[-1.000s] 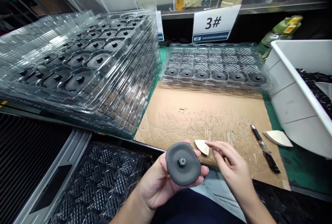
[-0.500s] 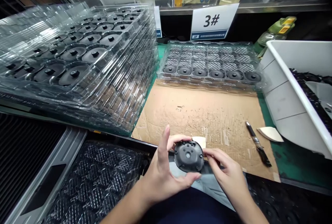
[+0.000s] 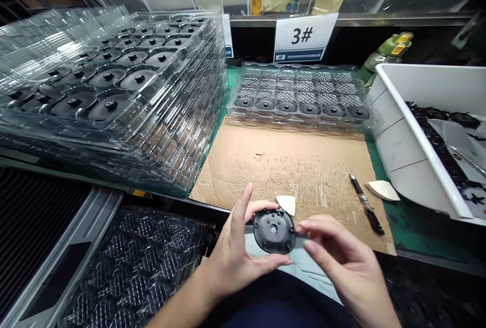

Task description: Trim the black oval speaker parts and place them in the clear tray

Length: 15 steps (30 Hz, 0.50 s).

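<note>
My left hand (image 3: 237,247) grips a round black plastic housing (image 3: 274,232) by its rim, thumb below and fingers behind the top edge, the index finger raised. The housing's face has a small central hub and several little posts round the edge. Just right of it is my right hand (image 3: 341,252), its thumb and index fingertips apart and close to the housing's right rim. I see nothing held in that hand; its other fingers curl out of sight. A cream wedge-shaped pad (image 3: 286,204) lies on the cardboard just behind the housing.
Clear trays of black parts (image 3: 132,80) are stacked high at left. Another tray (image 3: 298,92) sits behind the cardboard sheet (image 3: 266,166). A pen (image 3: 366,204), a second cream wedge (image 3: 382,190), a white bin (image 3: 413,140) and a bottle (image 3: 385,57) are at right. Below left is a dark tray (image 3: 140,262).
My right hand has drawn slightly away from the housing's rim, and its thumb and index finger have parted. The left hand still holds the housing. The view has shifted slightly.
</note>
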Available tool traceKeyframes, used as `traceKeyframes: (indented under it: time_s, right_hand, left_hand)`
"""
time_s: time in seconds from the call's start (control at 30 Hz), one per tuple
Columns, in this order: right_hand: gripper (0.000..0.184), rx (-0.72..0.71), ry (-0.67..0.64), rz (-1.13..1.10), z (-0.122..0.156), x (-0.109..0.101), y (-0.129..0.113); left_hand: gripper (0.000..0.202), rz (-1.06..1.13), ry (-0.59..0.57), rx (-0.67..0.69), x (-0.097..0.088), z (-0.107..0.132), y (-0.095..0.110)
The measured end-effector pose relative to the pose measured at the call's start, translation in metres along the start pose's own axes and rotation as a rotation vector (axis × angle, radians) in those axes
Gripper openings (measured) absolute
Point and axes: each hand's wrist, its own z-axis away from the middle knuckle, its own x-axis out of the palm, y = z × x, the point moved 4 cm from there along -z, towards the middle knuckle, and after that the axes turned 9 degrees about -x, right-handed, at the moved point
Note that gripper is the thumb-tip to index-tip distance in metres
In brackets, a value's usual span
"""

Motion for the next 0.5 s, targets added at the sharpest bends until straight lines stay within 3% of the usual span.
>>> traceKeyframes:
  time_s: [0.07,0.17,0.27,0.37,0.43,0.5]
  right_hand:
    - [0.013,0.061,-0.112,-0.123,-0.003,0.01,0.002]
    - [0.011,0.277,-0.067,-0.329,-0.002,0.012,0.02]
    - [0.023,0.393,0.025,-0.422,0.006,0.006,0.04]
    - [0.03,0.504,-0.007,-0.516,0.017,0.008,0.058]
    - [0.03,0.64,-0.117,-0.516,0.028,0.018,0.069]
    - [0.03,0.668,-0.204,-0.354,0.035,0.026,0.076]
  left_hand:
    - [0.111,0.004,-0.021,-0.008,0.002,0.001,-0.001]
    - [0.098,0.006,-0.044,-0.088,0.004,0.0,-0.005]
    - [0.057,0.061,-0.178,-0.287,0.009,0.001,-0.013]
    - [0.026,0.156,-0.306,-0.447,0.014,0.01,-0.022]
    - [0.02,0.171,-0.276,-0.531,0.012,0.022,-0.033]
    - [0.017,0.138,-0.166,-0.65,0.003,0.042,-0.052]
